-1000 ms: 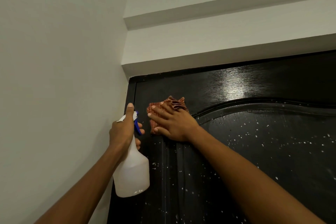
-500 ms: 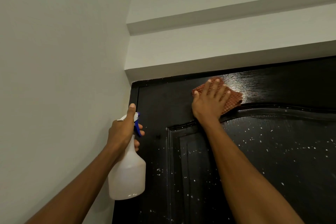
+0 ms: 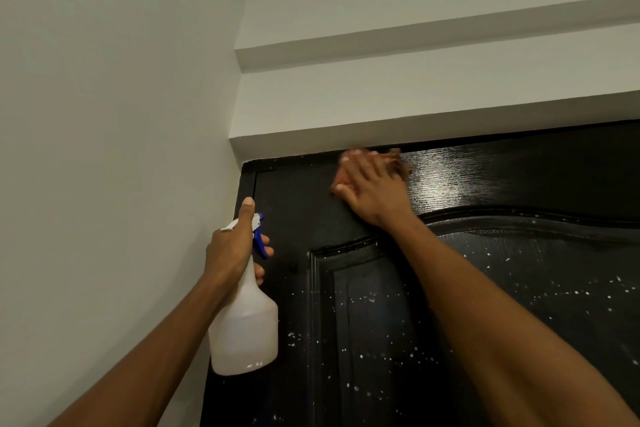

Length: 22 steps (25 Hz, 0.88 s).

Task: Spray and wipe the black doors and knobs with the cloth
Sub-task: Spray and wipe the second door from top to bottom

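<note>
A black panelled door [image 3: 502, 288] fills the lower right, speckled with white spray droplets on its lower panels and glossy along the top rail. My right hand [image 3: 372, 189] presses a reddish-brown cloth [image 3: 398, 161] flat against the top rail, close under the door's upper edge; the cloth is blurred and mostly hidden by the hand. My left hand [image 3: 233, 246] grips the neck of a white spray bottle [image 3: 246, 326] with a blue trigger, held beside the door's left edge. No knob is in view.
A white wall [image 3: 104, 149] stands on the left. A stepped white lintel [image 3: 415, 121] juts out just above the door's top edge, right over my right hand.
My right hand slid the cloth from the door's upper left to the right along the top rail, then back left and up toward the top edge. The left hand with the bottle stayed put.
</note>
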Each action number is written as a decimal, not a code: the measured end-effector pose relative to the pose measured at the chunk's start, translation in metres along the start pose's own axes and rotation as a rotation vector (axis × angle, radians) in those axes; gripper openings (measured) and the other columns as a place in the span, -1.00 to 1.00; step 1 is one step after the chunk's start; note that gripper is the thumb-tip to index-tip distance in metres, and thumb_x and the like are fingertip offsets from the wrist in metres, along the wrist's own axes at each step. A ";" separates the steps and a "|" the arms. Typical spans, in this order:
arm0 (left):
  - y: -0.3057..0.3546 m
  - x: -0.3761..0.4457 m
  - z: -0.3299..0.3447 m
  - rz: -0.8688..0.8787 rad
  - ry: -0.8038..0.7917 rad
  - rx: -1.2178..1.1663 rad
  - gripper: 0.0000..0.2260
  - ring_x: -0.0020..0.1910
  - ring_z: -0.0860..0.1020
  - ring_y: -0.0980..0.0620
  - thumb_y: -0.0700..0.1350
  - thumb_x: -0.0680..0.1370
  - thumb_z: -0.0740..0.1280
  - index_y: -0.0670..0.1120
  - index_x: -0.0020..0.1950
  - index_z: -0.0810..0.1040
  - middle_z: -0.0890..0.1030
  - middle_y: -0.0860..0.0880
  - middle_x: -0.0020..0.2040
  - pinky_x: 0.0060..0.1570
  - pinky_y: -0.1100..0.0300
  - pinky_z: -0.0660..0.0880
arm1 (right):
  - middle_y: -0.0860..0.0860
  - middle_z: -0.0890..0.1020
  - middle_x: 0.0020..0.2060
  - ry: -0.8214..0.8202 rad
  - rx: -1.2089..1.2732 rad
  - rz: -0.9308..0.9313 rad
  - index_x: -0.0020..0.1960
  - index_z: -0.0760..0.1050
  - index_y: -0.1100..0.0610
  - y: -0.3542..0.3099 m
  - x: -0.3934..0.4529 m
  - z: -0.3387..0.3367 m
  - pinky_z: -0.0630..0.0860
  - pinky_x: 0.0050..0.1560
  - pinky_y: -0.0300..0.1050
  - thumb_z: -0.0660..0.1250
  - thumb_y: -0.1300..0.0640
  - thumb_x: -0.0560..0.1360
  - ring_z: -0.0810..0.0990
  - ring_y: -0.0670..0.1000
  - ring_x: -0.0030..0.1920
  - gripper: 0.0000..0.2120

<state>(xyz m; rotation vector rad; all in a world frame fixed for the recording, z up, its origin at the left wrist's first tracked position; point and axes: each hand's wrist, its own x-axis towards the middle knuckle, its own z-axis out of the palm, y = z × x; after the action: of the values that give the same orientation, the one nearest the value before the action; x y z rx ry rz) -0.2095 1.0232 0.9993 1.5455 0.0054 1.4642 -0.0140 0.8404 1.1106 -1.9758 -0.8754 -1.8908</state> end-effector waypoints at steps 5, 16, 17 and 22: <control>0.006 0.011 -0.006 0.012 0.014 0.017 -0.30 -0.42 0.55 -0.12 0.40 0.55 0.12 -0.25 0.08 0.58 0.67 -0.27 -0.09 -0.47 0.15 0.49 | 0.23 -0.17 0.66 0.091 0.113 0.662 0.69 -0.17 0.15 0.023 -0.007 -0.008 -0.28 0.58 0.37 -0.15 -0.25 0.70 -0.22 0.33 0.64 -0.28; -0.009 -0.016 -0.032 -0.036 0.090 0.148 -0.46 -0.41 0.58 -0.06 0.36 0.59 0.08 -0.07 -0.02 0.58 0.70 -0.18 -0.15 -0.51 0.20 0.52 | 0.06 -0.22 0.67 -0.154 0.018 -0.230 0.69 -0.23 0.01 -0.183 0.055 0.036 -0.33 0.58 0.21 -0.19 -0.23 0.72 -0.29 0.18 0.65 -0.37; -0.010 -0.017 -0.031 -0.035 0.080 0.151 -0.47 -0.41 0.58 -0.05 0.36 0.59 0.08 -0.06 0.00 0.57 0.70 -0.18 -0.14 -0.52 0.20 0.52 | 0.03 -0.21 0.67 -0.167 0.012 -0.259 0.69 -0.22 -0.02 -0.179 0.056 0.035 -0.32 0.58 0.21 -0.19 -0.23 0.72 -0.27 0.15 0.65 -0.38; -0.024 -0.034 -0.037 -0.106 0.048 0.157 -0.42 -0.44 0.56 -0.07 0.38 0.58 0.07 -0.10 0.00 0.58 0.69 -0.20 -0.13 -0.52 0.19 0.51 | 0.00 -0.19 0.67 -0.171 0.064 -0.307 0.69 -0.22 -0.02 -0.168 0.000 0.038 -0.33 0.58 0.20 -0.19 -0.22 0.73 -0.25 0.12 0.66 -0.40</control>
<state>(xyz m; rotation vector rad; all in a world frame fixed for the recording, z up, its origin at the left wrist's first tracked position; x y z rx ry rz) -0.2330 1.0383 0.9513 1.6097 0.2330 1.4443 -0.0818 0.9937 1.0713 -2.0858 -1.3382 -1.8357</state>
